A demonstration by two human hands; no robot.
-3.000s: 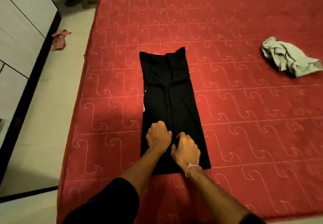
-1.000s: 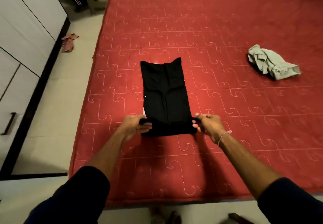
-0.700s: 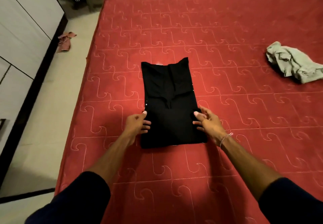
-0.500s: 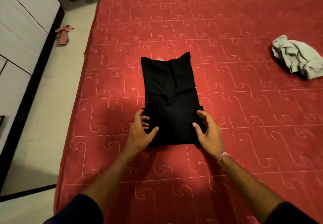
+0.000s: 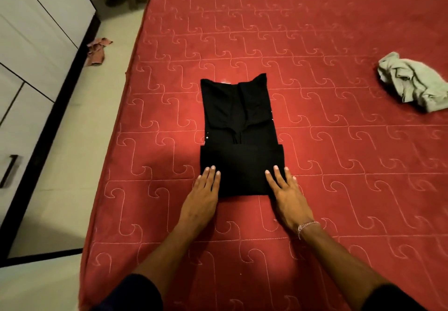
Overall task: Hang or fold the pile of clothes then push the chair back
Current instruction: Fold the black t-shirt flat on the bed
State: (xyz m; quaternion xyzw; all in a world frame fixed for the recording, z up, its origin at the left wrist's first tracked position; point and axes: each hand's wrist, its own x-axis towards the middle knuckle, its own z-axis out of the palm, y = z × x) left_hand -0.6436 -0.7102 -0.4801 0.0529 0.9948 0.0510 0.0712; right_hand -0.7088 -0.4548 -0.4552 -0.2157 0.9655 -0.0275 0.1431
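1. The black garment (image 5: 238, 138) now lies shorter than half a second ago: its near end has been turned up over the middle, and the doubled band sits across the lower part. A moment back both hands were cupped at the sides of that fold; now they lie flat on it.
2. The left hand (image 5: 202, 195) rests with straight fingers on the fold's near left corner, gripping nothing. The right hand (image 5: 287, 195), a bracelet at its wrist, presses the near right corner the same way, fingers spread and holding nothing.
3. I judge this as one fold set and being smoothed; another fold probably remains for this piece, and the chair push is not yet begun.
4. The bed (image 5: 315, 43), under a red quilted cover, carries the garment near its left edge, towards the near end.
5. A crumpled pale green cloth (image 5: 412, 81) waits unfolded by the bed's right side, well apart from the garment.
6. White cabinet doors (image 5: 31, 43) line the left wall; a small reddish rag (image 5: 97, 51) lies on the pale floor (image 5: 60, 165) beside them.
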